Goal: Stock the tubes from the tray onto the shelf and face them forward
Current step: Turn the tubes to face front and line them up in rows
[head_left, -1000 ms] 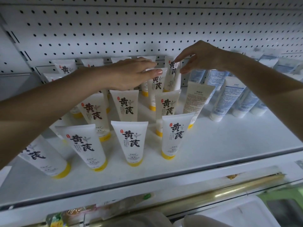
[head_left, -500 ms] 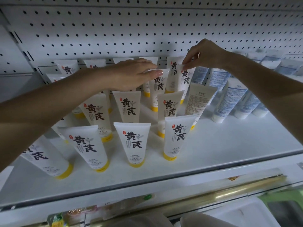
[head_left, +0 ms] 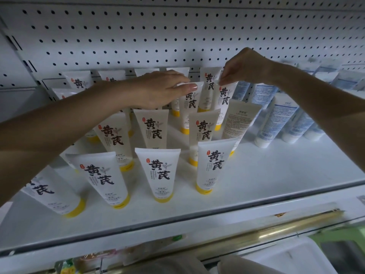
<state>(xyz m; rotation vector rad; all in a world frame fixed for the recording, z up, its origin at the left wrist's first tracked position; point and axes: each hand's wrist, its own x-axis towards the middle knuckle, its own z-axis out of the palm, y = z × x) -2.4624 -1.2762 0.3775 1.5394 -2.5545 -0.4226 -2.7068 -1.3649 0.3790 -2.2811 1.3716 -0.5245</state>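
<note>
Several white tubes with yellow caps and black characters stand cap-down in rows on the white shelf (head_left: 276,175). My right hand (head_left: 245,68) pinches the top edge of a tube (head_left: 224,101) in the back right of the group, its label facing forward. My left hand (head_left: 158,89) lies flat with straight fingers over the top of a neighbouring tube (head_left: 189,107). One tube (head_left: 240,121) in the third row shows its back with small print. Front tubes (head_left: 160,173) face forward.
White tubes with blue print (head_left: 276,119) lean in a row at the right of the shelf. A pegboard wall (head_left: 177,36) stands behind. Bare shelf surface lies at front right. Below the shelf edge a white tray (head_left: 296,258) and a brass rail (head_left: 286,228) show.
My right hand has set a tube upright at the back right and turned its label forward, still pinching its top. My left hand stayed flat over the neighbouring tube.
</note>
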